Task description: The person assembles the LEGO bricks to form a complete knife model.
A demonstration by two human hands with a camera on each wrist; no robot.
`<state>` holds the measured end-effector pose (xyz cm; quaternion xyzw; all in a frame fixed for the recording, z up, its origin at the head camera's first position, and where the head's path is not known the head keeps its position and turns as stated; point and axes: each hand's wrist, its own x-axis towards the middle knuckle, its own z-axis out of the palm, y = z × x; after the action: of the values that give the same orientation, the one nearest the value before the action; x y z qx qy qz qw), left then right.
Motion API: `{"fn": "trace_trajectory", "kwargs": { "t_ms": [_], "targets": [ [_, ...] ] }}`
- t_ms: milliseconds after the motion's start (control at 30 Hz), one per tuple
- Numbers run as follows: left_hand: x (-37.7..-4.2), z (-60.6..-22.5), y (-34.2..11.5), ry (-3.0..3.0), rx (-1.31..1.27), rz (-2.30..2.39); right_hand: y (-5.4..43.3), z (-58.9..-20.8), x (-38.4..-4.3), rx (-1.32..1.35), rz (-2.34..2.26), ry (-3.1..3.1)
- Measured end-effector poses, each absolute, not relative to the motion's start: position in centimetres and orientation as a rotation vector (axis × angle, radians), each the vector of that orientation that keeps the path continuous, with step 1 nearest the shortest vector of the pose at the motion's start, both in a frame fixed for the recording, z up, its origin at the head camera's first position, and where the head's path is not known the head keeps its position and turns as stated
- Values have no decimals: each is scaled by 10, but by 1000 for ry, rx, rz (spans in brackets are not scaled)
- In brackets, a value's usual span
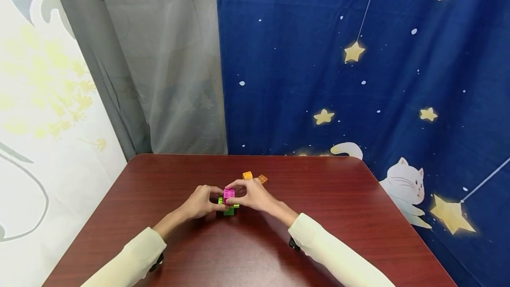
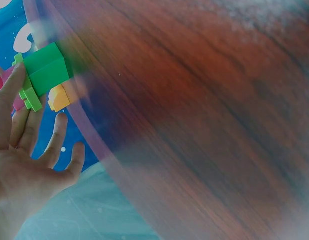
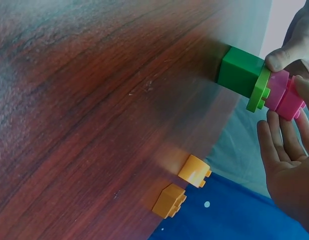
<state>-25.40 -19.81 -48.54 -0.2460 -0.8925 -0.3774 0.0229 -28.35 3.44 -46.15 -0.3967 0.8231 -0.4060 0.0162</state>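
Observation:
A small stack of toy building bricks stands on the table between the two hands. Its base is a green brick (image 3: 240,71), topped by a wider lime plate (image 3: 259,91) with studs at its ends. Above the plate sit a lighter pink brick (image 3: 276,90) and a bright pink brick (image 1: 229,193) on top. My left hand (image 1: 202,202) holds the stack from the left, thumb near the lime plate and lower pink brick. From the right, my right hand (image 1: 255,195) pinches the top pink brick between thumb and fingers.
Behind the stack on the brown table (image 1: 191,251) stand a yellow-orange brick (image 3: 194,171) and a darker orange brick (image 3: 169,201), close together. A blue curtain (image 1: 279,56) and a grey curtain (image 1: 179,79) hang past the table's far edge.

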Motion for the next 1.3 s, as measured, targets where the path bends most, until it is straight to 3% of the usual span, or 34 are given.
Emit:
{"fn": "trace_trajectory", "kwargs": {
  "t_ms": [800,1300],
  "targets": [
    [-250,-484,-195,-2767,-742,-1114,35,-469,-283,-1162,-1287,2585],
    [-237,-477,-195,-2768,-712,-1184,35,-476,-283,-1248,-1292,2622]
  ]
}}
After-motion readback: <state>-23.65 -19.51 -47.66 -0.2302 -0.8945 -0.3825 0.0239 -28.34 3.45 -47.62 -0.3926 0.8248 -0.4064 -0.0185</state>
